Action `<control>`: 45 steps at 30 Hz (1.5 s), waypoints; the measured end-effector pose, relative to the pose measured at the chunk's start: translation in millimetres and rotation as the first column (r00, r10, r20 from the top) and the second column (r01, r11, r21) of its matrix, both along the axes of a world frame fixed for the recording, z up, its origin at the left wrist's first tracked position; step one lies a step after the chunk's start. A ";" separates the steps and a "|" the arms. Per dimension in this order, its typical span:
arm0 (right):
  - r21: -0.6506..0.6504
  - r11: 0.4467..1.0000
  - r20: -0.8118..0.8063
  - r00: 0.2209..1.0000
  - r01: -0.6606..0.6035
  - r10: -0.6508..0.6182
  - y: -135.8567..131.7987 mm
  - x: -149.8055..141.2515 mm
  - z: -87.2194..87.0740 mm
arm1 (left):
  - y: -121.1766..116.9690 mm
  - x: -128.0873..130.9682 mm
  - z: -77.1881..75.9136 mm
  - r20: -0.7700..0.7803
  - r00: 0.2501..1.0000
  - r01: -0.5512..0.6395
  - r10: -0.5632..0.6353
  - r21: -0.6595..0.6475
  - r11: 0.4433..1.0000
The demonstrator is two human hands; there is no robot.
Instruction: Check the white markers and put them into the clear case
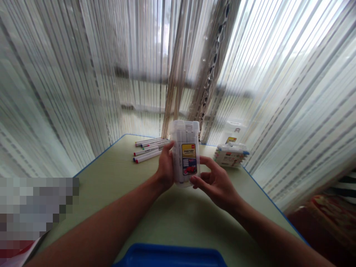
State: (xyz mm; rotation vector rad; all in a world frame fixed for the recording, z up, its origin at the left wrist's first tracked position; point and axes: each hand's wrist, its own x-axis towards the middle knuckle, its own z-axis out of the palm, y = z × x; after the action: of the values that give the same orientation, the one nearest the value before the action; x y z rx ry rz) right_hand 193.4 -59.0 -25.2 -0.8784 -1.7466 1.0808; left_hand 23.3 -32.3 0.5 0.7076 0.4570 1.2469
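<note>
Above the middle of the table, a clear plastic marker case (178,157) is held upright between both hands. Its lid is down, a yellow and dark label faces me, and pale markers show through the wall. My left hand (166,165) grips the case's left side, with the thumb along its edge and the other fingers hidden behind. My right hand (215,181) holds the lower right side, thumb at the front bottom corner and fingers curled at the side. Several loose white markers (148,150) with coloured ends lie left of the case.
The pale green table (116,189) has a blue edge. At its back right stand a stacked marker set (230,155) and a translucent box (233,129). A blue tray (172,256) lies at the near edge. Striped sheer curtains (133,55) hang behind. A blurred-out patch covers the lower left.
</note>
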 end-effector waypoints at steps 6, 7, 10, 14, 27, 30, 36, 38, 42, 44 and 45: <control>0.001 0.998 0.049 0.997 0.060 -0.060 -2.1 -2.0 2.9 | -0.7 4.6 -2.8 0.008 0.999 0.044 -0.045 0.073 0.996; 0.008 0.997 0.057 0.996 0.074 -0.074 -1.9 -2.2 2.6 | -0.8 5.5 -3.1 0.005 0.999 0.050 -0.051 0.086 0.995; 0.048 0.993 0.083 0.990 0.112 -0.116 -0.7 -2.2 1.0 | -0.9 7.2 -4.4 -0.010 0.999 0.053 -0.052 0.123 0.991; 0.078 0.989 0.095 0.986 0.127 -0.134 0.1 -2.3 0.2 | -0.8 8.3 -6.5 -0.049 0.997 0.062 -0.054 0.176 0.982; -0.031 0.999 -0.136 0.991 -0.008 0.004 5.9 1.0 -1.9 | 2.1 11.4 -13.7 -0.232 0.957 -0.096 0.176 0.318 0.943; -0.032 0.999 -0.178 0.984 -0.008 0.002 8.1 2.9 -1.8 | -1.2 8.1 -10.3 -0.267 0.944 -0.085 0.195 0.374 0.923; -0.049 0.997 -0.264 0.963 -0.059 0.045 13.4 7.5 -8.3 | -3.4 5.0 -5.3 -0.282 0.925 -0.104 0.253 0.453 0.886; -0.056 0.996 -0.268 0.962 -0.067 0.050 13.2 7.2 -8.1 | -1.9 5.7 -6.9 -0.290 0.914 -0.126 0.282 0.458 0.880; -0.022 0.999 -0.142 0.989 0.034 -0.037 11.1 4.6 -2.7 | -0.8 7.7 -10.2 -0.310 0.898 -0.143 0.312 0.466 0.873; 0.033 0.997 -0.074 0.995 0.073 -0.070 11.0 3.6 -1.1 | -1.6 8.1 -10.7 -0.323 0.889 -0.145 0.325 0.473 0.869; 0.059 0.996 -0.060 0.996 0.071 -0.067 11.3 3.3 -1.2 | -2.1 8.2 -10.8 -0.329 0.885 -0.145 0.329 0.477 0.867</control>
State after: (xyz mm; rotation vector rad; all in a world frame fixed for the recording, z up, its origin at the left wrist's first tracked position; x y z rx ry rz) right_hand 196.7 -47.6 -26.3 -0.8555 -1.6809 0.9934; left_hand 31.6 -34.4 -10.3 1.3462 0.6222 1.4677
